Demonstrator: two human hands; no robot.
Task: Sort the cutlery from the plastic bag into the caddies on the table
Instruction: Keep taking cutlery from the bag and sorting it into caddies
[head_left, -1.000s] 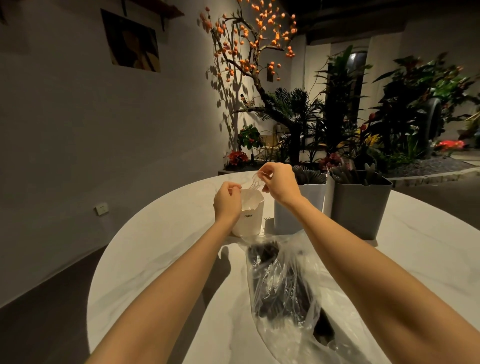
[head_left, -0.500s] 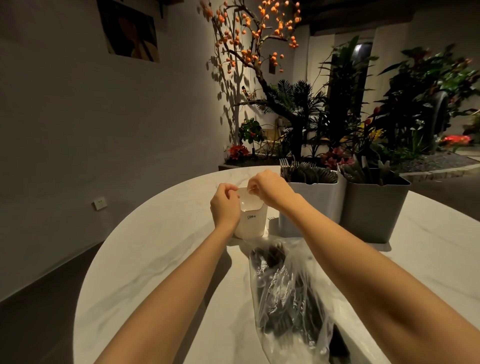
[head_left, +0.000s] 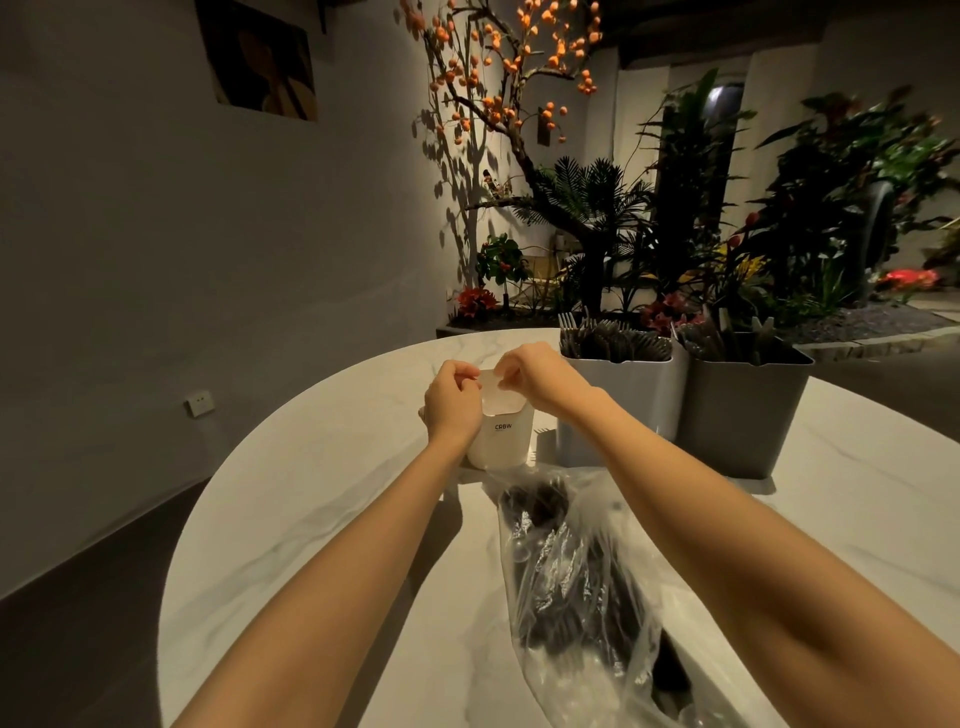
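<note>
A small white caddy (head_left: 501, 441) marked CRBW stands mid-table. Over its mouth, my left hand (head_left: 451, 402) and my right hand (head_left: 540, 380) meet with curled fingers. Both pinch a thin clear plastic piece (head_left: 491, 383) at the rim; its shape is hard to make out. Nearer me lies the clear plastic bag (head_left: 576, 582) holding several black and clear cutlery pieces, its mouth facing the caddy. Right of the white caddy stand a light grey caddy (head_left: 618, 410) and a dark grey caddy (head_left: 737, 415), both packed with dark cutlery.
The round white marble table (head_left: 322, 499) drops off at its left and far edges. Beyond it stand potted plants (head_left: 675, 234) and a tree with orange fruit (head_left: 498, 78). A grey wall with a socket (head_left: 200, 402) is at the left.
Both hands have come down from above the white caddy to its rim, bringing the clear piece with them. The view has tilted slightly downward.
</note>
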